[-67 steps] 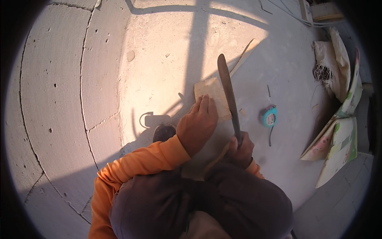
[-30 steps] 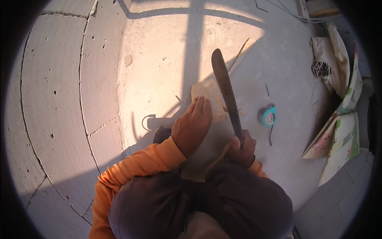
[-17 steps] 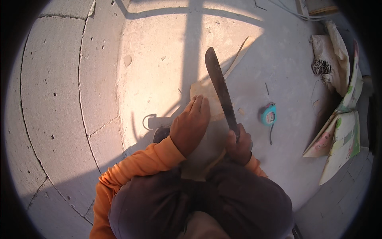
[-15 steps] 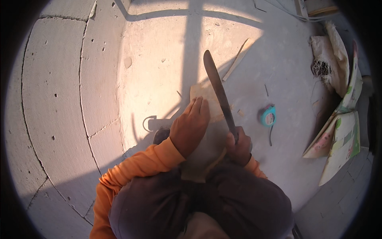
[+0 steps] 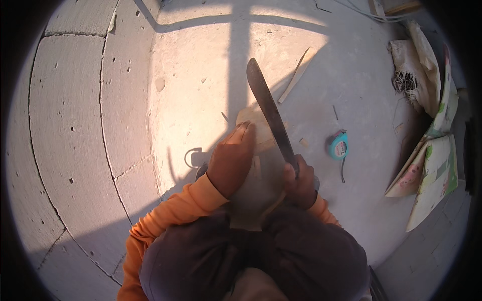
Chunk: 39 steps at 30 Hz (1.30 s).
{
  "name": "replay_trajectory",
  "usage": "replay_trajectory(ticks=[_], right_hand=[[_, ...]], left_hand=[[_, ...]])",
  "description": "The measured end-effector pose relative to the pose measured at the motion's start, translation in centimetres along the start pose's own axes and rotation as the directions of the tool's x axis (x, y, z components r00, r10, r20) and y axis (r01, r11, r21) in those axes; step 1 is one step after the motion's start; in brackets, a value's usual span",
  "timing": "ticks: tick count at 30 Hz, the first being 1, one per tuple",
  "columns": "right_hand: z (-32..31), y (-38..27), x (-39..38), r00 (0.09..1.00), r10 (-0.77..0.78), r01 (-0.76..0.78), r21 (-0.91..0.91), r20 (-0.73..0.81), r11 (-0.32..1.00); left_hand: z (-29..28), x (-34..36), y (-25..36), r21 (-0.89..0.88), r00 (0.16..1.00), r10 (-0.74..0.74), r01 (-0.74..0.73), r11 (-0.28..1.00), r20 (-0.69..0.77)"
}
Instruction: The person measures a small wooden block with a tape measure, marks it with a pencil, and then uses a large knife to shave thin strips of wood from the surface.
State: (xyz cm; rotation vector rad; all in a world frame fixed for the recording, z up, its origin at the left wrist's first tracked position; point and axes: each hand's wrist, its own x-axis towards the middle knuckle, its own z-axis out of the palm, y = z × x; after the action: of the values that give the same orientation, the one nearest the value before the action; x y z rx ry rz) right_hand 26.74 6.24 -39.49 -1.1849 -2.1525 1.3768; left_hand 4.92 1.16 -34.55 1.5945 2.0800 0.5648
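Observation:
My right hand [image 5: 300, 183] is closed round the handle end of a machete [image 5: 271, 110]. Its long dark blade slants up and to the left, with the rounded tip farthest from me. To the left, my left hand [image 5: 232, 159] has its fingers pressed together over a flat tan piece [image 5: 246, 116], which shows past the fingertips. What those fingers hold is hidden. A small pale sliver [image 5: 257, 166] shows beside that hand. Below and between both hands lies a greyish board-like surface [image 5: 258, 193], partly covered by my legs.
A teal tape measure [image 5: 339, 146] lies on the concrete floor at the right. A thin wood strip [image 5: 297, 75] lies beyond the blade, near small chips [image 5: 304, 142]. A frayed sack [image 5: 406, 70] and folded printed sheet [image 5: 432, 173] stand far right. A block wall [image 5: 68, 120] rises left.
The machete's tip has swung slightly left. My left hand has shifted a little left, and the pale sliver beside it now shows. The view itself has moved slightly.

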Motion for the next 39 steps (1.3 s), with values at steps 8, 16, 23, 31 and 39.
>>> replay_trajectory(ticks=[8,16,23,31,39], right_hand=[[-0.8,0.7,-2.0,0.999,-0.021,0.015,0.218,0.025,0.976],[0.3,0.1,-0.2,1.000,0.018,-0.018,0.003,-0.017,1.000],[-0.5,-0.2,0.1,0.996,0.086,-0.085,-0.029,0.033,0.996],[-0.7,1.7,-1.8,1.000,-0.013,0.009,0.153,0.023,0.988],[-0.5,-1.1,0.3,0.997,0.066,-0.066,-0.019,0.031,0.998]], left_hand=[[-0.9,0.5,0.4,0.039,0.999,-0.006,0.005,0.999,0.041],[-0.7,0.8,0.5,0.000,0.999,-0.016,0.016,1.000,0.048],[-0.7,0.8,0.9,0.007,0.996,-0.043,0.042,0.999,0.077],[-0.8,0.9,0.9,0.028,0.997,-0.032,0.030,0.999,0.071],[-0.1,0.3,0.3,0.048,1.000,-0.022,0.021,0.999,0.018]])
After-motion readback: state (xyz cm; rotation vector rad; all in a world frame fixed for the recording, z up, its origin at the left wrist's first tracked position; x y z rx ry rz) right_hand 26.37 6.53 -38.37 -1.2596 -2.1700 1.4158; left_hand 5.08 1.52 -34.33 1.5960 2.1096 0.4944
